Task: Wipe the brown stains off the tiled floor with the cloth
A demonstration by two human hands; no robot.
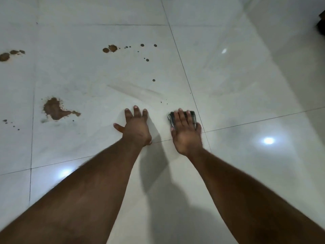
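Observation:
My right hand (186, 132) presses flat, fingers straight, on a small dark folded cloth (192, 115) lying on the white tiled floor (237, 103). My left hand (136, 126) rests flat on the bare tile just left of it, fingers spread. A large brown stain (55, 110) lies to the left of my left hand. A pair of brown blots (110, 48) sits farther ahead, with small dark droplets (147, 60) scattered to their right. More brown blots (8, 55) show at the far left edge. A faint wet smear (133, 91) runs just ahead of my hands.
Tiny brown specks (10, 123) dot the tile at the lower left. Grout lines cross the glossy floor, and ceiling lights reflect on it (268, 140). A dark object (321, 23) sits at the upper right corner.

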